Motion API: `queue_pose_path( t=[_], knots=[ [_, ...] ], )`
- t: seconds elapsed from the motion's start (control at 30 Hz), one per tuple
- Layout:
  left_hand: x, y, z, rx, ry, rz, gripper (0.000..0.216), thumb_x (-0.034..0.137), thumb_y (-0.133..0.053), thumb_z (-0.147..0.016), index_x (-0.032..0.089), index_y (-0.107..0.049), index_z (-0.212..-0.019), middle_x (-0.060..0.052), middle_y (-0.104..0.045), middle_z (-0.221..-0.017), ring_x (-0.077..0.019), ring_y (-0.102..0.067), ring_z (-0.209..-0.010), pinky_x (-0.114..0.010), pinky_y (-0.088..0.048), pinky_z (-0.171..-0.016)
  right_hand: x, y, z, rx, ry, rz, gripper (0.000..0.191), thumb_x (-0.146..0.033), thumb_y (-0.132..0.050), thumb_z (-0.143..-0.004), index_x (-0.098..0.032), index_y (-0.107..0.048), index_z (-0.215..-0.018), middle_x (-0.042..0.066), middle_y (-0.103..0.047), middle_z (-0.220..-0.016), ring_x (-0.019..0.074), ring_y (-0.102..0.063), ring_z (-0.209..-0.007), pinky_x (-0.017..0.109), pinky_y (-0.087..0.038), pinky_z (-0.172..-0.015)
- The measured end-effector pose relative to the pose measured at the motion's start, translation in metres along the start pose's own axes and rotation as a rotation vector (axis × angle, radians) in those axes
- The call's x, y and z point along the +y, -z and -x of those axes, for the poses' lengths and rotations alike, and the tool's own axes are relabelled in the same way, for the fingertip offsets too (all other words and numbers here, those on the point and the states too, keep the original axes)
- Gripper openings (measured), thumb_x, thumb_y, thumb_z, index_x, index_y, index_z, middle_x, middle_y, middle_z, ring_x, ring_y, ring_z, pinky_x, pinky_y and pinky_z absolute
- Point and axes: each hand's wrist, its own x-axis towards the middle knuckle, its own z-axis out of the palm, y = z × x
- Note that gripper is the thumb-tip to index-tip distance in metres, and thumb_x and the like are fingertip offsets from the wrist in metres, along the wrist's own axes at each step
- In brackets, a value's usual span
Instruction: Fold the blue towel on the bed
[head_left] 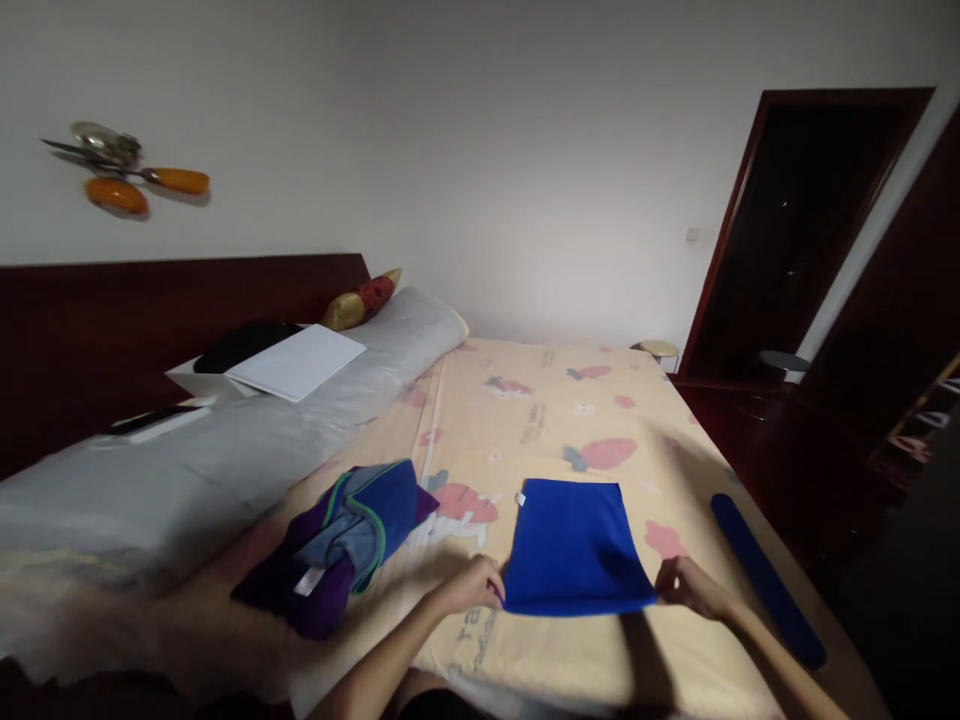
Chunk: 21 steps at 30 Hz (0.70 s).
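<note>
A blue cloth with a small white tag at its far left corner lies spread on the bed. My left hand pinches its near left corner. At the near right corner, my right hand grips the cloth between thumb and fingers. The near edge looks slightly raised or folded over. Left of my left hand is a crumpled pile of purple and blue cloths, some with green edging. To the right of my right hand lies a long, narrow blue roll, perhaps rolled cloth.
The bed has a yellow sheet printed with carrots and rabbits. Along the headboard are a grey pillow, a white box lid and a red and gold cushion. Stools stand beyond the bed by the dark doorway.
</note>
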Motion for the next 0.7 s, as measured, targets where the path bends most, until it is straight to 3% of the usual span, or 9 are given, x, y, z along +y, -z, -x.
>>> queue_pose_path(
  t=[0.13, 0.23, 0.3, 0.37, 0.47, 0.57, 0.7],
  knots=[
    [-0.022, -0.034, -0.010, -0.207, 0.080, -0.165, 0.015, 0.033, -0.081, -0.044, 0.028, -0.068, -0.045, 0.003, -0.058, -0.042, -0.0165, -0.050, -0.042, -0.030, -0.039, -0.049, 0.024, -0.046, -0.001, -0.129, -0.090, 0.078, 0.018, -0.033, -0.072, -0.052, -0.017, -0.064, -0.049, -0.004, -0.057, -0.044, 0.0116, -0.052, -0.041, 0.025, -0.043, -0.048],
    [-0.024, -0.047, -0.028, -0.169, 0.104, -0.294, 0.013, 0.037, -0.078, -0.053, 0.028, -0.069, -0.052, 0.001, -0.065, -0.052, -0.0209, -0.059, -0.052, -0.034, -0.045, -0.058, 0.033, -0.062, -0.019, -0.091, -0.122, 0.211, 0.016, -0.029, -0.070, -0.057, -0.018, -0.062, -0.048, -0.004, -0.056, -0.043, 0.0127, -0.055, -0.044, 0.027, -0.047, -0.054],
    [-0.019, -0.060, -0.041, -0.061, 0.099, -0.374, 0.013, 0.038, -0.067, -0.069, 0.028, -0.074, -0.073, -0.003, -0.073, -0.076, -0.0244, -0.066, -0.074, -0.037, -0.048, -0.073, 0.033, -0.073, -0.037, -0.012, -0.123, 0.305, 0.010, -0.026, -0.063, -0.066, -0.019, -0.068, -0.061, 0.001, -0.067, -0.060, 0.0171, -0.064, -0.062, 0.031, -0.050, -0.069],
    [-0.013, -0.079, -0.054, 0.060, 0.089, -0.439, 0.029, 0.032, -0.051, -0.083, 0.027, -0.070, -0.104, -0.006, -0.071, -0.109, -0.0260, -0.063, -0.102, -0.041, -0.044, -0.092, 0.028, -0.091, -0.054, 0.067, -0.119, 0.380, 0.023, -0.023, -0.054, -0.074, -0.019, -0.072, -0.089, 0.010, -0.073, -0.094, 0.0221, -0.067, -0.089, 0.036, -0.047, -0.086],
    [-0.007, -0.116, -0.066, 0.181, 0.077, -0.503, 0.052, 0.019, -0.033, -0.088, 0.021, -0.044, -0.138, -0.010, -0.048, -0.144, -0.0244, -0.042, -0.132, -0.045, -0.031, -0.109, 0.016, -0.131, -0.071, 0.138, -0.111, 0.444, 0.046, -0.020, -0.040, -0.084, -0.016, -0.057, -0.126, 0.015, -0.055, -0.134, 0.0245, -0.051, -0.124, 0.040, -0.035, -0.105],
    [-0.013, -0.155, -0.067, 0.216, 0.076, -0.532, 0.059, 0.013, -0.027, -0.088, 0.017, -0.026, -0.147, -0.009, -0.031, -0.154, -0.0208, -0.026, -0.141, -0.044, -0.026, -0.114, 0.010, -0.174, -0.072, 0.145, -0.102, 0.459, 0.055, -0.018, -0.029, -0.087, -0.016, -0.038, -0.142, 0.010, -0.036, -0.150, 0.0196, -0.032, -0.139, 0.038, -0.026, -0.113],
    [-0.038, -0.191, -0.061, 0.282, 0.045, -0.636, 0.065, 0.011, -0.030, -0.086, 0.025, -0.017, -0.148, -0.003, -0.029, -0.153, -0.0215, -0.028, -0.140, -0.047, -0.028, -0.115, 0.020, -0.210, -0.064, 0.164, -0.062, 0.489, 0.057, -0.020, -0.031, -0.088, -0.020, -0.029, -0.145, 0.004, -0.023, -0.153, 0.0177, -0.021, -0.142, 0.039, -0.021, -0.117]
  ],
)
